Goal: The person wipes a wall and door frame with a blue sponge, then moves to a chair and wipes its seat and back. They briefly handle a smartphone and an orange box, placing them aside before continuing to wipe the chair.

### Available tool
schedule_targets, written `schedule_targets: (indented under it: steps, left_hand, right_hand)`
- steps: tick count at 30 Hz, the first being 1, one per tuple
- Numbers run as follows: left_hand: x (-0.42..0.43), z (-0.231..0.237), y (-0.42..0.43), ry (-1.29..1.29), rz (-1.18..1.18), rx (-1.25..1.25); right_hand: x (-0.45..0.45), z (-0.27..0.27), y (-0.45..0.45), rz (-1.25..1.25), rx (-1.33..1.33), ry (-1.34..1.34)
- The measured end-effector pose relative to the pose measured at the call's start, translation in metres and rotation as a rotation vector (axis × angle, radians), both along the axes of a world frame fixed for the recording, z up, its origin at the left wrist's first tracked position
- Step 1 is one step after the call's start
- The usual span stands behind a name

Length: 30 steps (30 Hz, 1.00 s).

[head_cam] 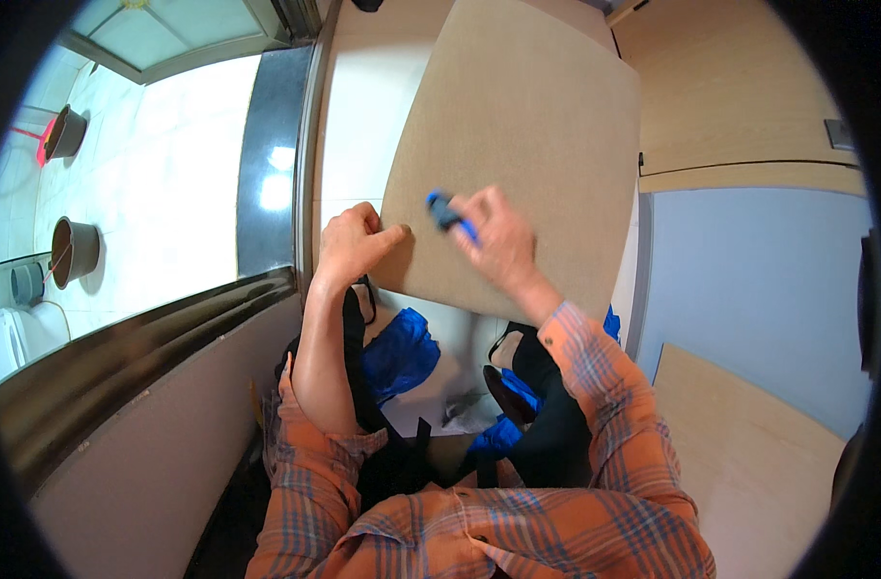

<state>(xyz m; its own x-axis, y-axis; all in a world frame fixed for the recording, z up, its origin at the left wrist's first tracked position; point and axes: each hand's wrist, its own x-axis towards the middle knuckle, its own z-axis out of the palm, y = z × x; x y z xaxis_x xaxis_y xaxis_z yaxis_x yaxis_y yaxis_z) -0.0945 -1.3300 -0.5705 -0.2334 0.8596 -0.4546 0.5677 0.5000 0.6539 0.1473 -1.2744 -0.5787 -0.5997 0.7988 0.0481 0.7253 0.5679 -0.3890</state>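
A large tan board (513,123), plain on its upper face, extends away in front of me. My right hand (502,239) holds a small blue and dark grey hand tool (446,213) over the board's near half. Motion blurs both the hand and the tool, so the tool's exact kind is unclear. At the board's left near corner is my left hand (357,242), its thumb pointing onto the board and its fingers curled by the edge. I cannot tell whether those fingers grip the edge.
Blue plastic sheeting (404,354) lies on the floor between my legs. A window sill (165,354) and low wall border my left; beyond are two buckets (75,253) on white tiles. Wooden cabinetry (730,94) and a leaning wooden panel (744,449) stand to the right.
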Motion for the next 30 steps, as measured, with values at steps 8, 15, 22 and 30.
schedule_targets:
  steps: [8,15,22,30]
  left_hand:
    - [0.035,0.009,0.002,0.205,0.004,0.341]
    - [0.047,0.007,0.018,0.165,0.189,0.553]
    - [0.074,0.006,0.019,0.136,0.128,0.665]
    - [0.141,-0.011,0.028,0.295,-0.115,0.761]
  right_hand:
    - [-0.030,0.000,0.104,-0.187,0.420,0.021]
    - [-0.053,-0.004,0.074,-0.008,0.228,0.073]
    - [0.022,-0.005,0.083,-0.075,0.195,0.104]
    - [0.099,-0.009,0.044,-0.306,0.307,0.051]
